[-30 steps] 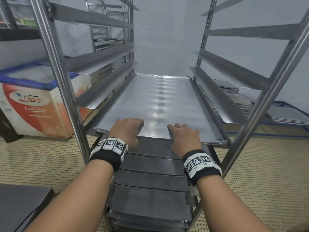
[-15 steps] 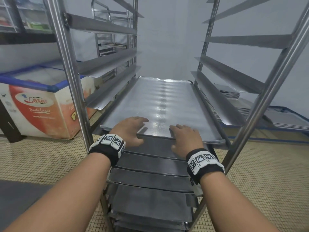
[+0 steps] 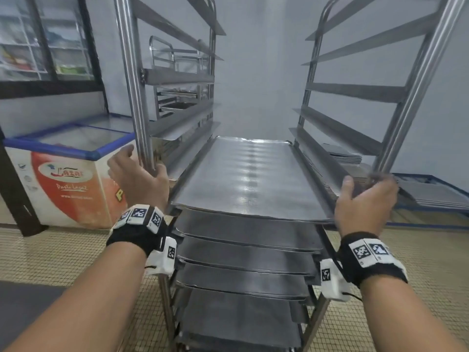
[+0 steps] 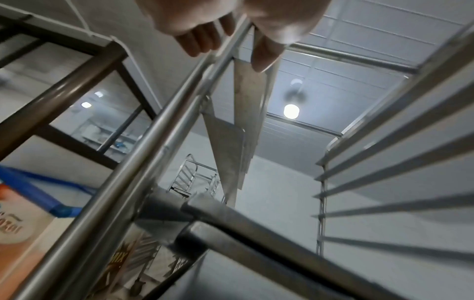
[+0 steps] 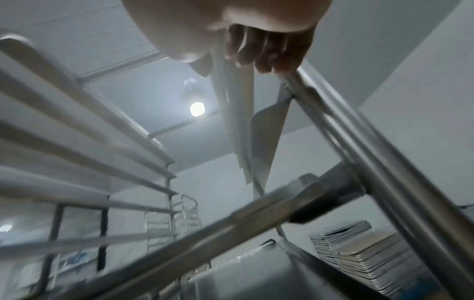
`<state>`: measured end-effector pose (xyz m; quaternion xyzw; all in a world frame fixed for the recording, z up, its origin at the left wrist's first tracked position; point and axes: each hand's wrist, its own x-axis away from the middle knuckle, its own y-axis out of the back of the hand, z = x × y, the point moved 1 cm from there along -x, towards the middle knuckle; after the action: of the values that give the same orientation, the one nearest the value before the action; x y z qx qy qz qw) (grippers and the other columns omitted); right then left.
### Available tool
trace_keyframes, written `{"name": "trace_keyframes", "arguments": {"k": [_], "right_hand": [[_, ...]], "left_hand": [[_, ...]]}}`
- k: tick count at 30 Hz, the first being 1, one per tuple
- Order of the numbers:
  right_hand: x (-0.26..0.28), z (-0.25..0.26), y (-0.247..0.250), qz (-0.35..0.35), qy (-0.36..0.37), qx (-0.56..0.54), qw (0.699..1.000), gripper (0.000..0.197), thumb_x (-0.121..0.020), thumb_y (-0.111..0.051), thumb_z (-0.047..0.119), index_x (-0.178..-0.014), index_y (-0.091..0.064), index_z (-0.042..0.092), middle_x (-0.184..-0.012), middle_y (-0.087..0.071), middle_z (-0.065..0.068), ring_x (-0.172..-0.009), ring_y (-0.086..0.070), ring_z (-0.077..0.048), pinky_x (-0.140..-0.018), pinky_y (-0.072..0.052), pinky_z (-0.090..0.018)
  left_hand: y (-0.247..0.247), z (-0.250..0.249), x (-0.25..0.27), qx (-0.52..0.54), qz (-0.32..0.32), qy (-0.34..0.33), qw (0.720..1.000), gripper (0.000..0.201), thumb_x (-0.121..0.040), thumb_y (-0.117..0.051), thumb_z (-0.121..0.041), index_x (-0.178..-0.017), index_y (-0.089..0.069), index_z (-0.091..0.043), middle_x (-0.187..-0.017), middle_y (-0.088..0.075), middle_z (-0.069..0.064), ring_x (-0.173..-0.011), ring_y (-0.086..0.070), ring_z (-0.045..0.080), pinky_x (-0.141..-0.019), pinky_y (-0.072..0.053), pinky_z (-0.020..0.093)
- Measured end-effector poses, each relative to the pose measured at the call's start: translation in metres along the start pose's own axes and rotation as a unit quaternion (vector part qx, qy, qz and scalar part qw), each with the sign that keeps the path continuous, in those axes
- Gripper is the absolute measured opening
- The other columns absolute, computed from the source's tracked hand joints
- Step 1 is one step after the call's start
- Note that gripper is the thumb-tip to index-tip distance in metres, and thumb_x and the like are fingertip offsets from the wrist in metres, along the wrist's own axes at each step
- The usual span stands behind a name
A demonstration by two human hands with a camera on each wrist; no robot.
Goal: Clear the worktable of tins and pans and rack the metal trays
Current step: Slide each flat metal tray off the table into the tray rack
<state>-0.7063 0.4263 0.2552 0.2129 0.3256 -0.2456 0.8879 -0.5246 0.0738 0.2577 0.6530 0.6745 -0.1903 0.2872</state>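
A tall steel tray rack stands in front of me. A shiny metal tray (image 3: 253,179) lies pushed in on its runners, with several darker trays (image 3: 243,252) racked on the levels below. My left hand (image 3: 142,174) wraps the rack's front left post (image 3: 129,85), thumb on the inner side and fingers on the outer side. In the left wrist view the left hand (image 4: 231,46) shows that same post (image 4: 143,154) between fingers and thumb. My right hand (image 3: 365,196) grips the front right post (image 3: 416,85). In the right wrist view the right hand (image 5: 256,54) curls its fingers over that post (image 5: 372,142).
A chest freezer (image 3: 68,174) with a blue rim stands left of the rack. A second rack (image 3: 177,72) is behind it by the wall. Stacked flat trays (image 3: 431,194) lie low at the right. A dark surface (image 3: 22,306) sits at my lower left; the floor is tiled.
Both hands left the front edge of the top tray and moved outward and up onto the rack's two front posts. The tray stays on its runners.
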Motion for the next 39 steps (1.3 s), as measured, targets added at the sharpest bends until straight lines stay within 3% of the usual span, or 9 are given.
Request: {"name": "trace_keyframes", "arguments": {"k": [3,5,7,10,14,19,26,33,39], "right_hand": [[-0.024,-0.008,0.005,-0.023,-0.056,0.043,0.997,0.058,-0.091,-0.062,0.035,-0.134,-0.041,0.003,-0.134,-0.045,-0.019,-0.125,-0.041,-0.036,-0.104,-0.037,-0.049],[-0.038,-0.011,-0.003,0.007,-0.074,0.070,0.995,0.055,-0.092,-0.059,0.038,-0.131,-0.042,0.002,-0.133,-0.046,-0.022,-0.123,-0.045,-0.041,-0.102,-0.041,-0.054],[-0.046,-0.011,-0.010,0.024,-0.091,0.034,0.995,0.047,-0.095,-0.054,0.037,-0.123,-0.043,0.001,-0.121,-0.054,-0.024,-0.110,-0.056,-0.044,-0.091,-0.048,-0.052],[-0.052,-0.016,-0.016,0.021,-0.093,-0.015,0.995,0.033,-0.099,-0.050,0.022,-0.114,-0.044,-0.007,-0.105,-0.060,-0.032,-0.092,-0.060,-0.045,-0.071,-0.041,-0.041],[-0.059,-0.025,-0.024,0.000,-0.090,-0.032,0.995,0.031,-0.098,-0.052,0.024,-0.107,-0.047,-0.005,-0.087,-0.056,-0.020,-0.077,-0.057,-0.037,-0.069,-0.047,-0.044],[-0.074,-0.032,-0.040,-0.012,-0.107,-0.034,0.994,0.032,-0.098,-0.053,0.022,-0.110,-0.049,-0.007,-0.086,-0.050,-0.016,-0.074,-0.049,-0.028,-0.069,-0.046,-0.042],[-0.100,-0.045,-0.076,-0.013,-0.107,-0.039,0.993,0.030,-0.096,-0.053,0.021,-0.105,-0.047,-0.007,-0.094,-0.059,-0.033,-0.078,-0.058,-0.042,-0.067,-0.044,-0.043],[-0.123,-0.056,-0.121,-0.006,-0.096,-0.037,0.995,0.030,-0.096,-0.052,0.019,-0.110,-0.046,-0.007,-0.092,-0.057,-0.034,-0.081,-0.057,-0.045,-0.067,-0.039,-0.040],[-0.141,-0.061,-0.157,0.023,-0.081,-0.043,0.996,0.030,-0.097,-0.053,0.013,-0.114,-0.046,-0.010,-0.088,-0.053,-0.028,-0.077,-0.052,-0.037,-0.067,-0.032,-0.034]], "left_hand": [[-0.004,-0.002,-0.024,-0.038,0.019,0.054,0.998,0.044,-0.085,-0.071,-0.026,-0.121,-0.059,-0.004,-0.122,-0.057,0.015,-0.115,-0.052,0.031,-0.097,-0.043,0.041],[-0.010,-0.003,-0.034,-0.033,0.034,0.067,0.997,0.032,-0.088,-0.069,-0.026,-0.112,-0.065,-0.005,-0.112,-0.064,0.015,-0.104,-0.060,0.033,-0.090,-0.047,0.040],[-0.018,0.000,-0.041,-0.018,0.046,0.083,0.995,0.033,-0.089,-0.067,-0.031,-0.109,-0.064,-0.005,-0.107,-0.067,0.016,-0.098,-0.064,0.036,-0.086,-0.051,0.042],[-0.030,0.008,-0.044,-0.003,0.051,0.071,0.996,0.033,-0.091,-0.060,-0.031,-0.105,-0.060,-0.001,-0.098,-0.067,0.022,-0.087,-0.064,0.038,-0.075,-0.050,0.045],[-0.045,0.016,-0.044,0.017,0.036,0.056,0.998,0.037,-0.092,-0.056,-0.034,-0.101,-0.053,0.001,-0.087,-0.061,0.022,-0.075,-0.059,0.034,-0.066,-0.051,0.048],[-0.068,0.017,-0.047,0.028,0.026,0.030,0.999,0.031,-0.090,-0.055,-0.031,-0.094,-0.050,-0.001,-0.080,-0.057,0.021,-0.070,-0.055,0.034,-0.061,-0.044,0.043],[-0.109,0.009,-0.054,0.012,0.030,0.022,0.999,0.022,-0.093,-0.057,-0.023,-0.089,-0.041,-0.009,-0.077,-0.048,0.015,-0.067,-0.044,0.024,-0.059,-0.030,0.034],[-0.153,0.019,-0.070,0.015,0.028,0.057,0.998,0.023,-0.093,-0.058,-0.019,-0.102,-0.051,0.001,-0.086,-0.051,0.016,-0.076,-0.046,0.026,-0.067,-0.032,0.036],[-0.190,0.030,-0.087,0.010,0.012,0.046,0.999,0.023,-0.092,-0.058,-0.021,-0.098,-0.050,0.000,-0.092,-0.059,0.024,-0.078,-0.053,0.032,-0.066,-0.037,0.037]]}}
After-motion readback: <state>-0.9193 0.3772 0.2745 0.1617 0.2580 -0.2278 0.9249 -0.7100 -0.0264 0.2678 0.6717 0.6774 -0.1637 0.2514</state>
